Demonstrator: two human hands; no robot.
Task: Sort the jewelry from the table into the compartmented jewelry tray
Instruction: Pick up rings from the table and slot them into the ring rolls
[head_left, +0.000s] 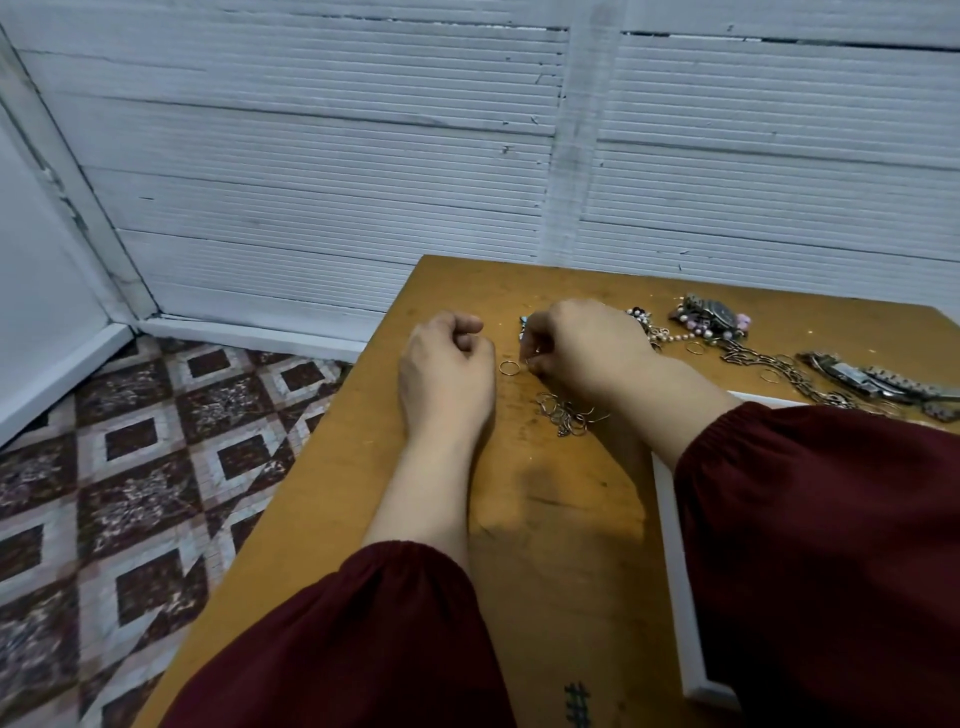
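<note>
Where ink shows: hash marks (576, 706) on near table (363, 467), no words.
Left hand (447, 374): curled, empty.
Right hand (582, 348): fingers curled beside ring (509, 367); grip unclear.
Tray (672, 545): right, white rim.

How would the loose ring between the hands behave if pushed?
The ring looks thin and light, so it would probably skid easily on the table. Lying flat, it seems unlikely to roll unless tipped on edge.
</note>
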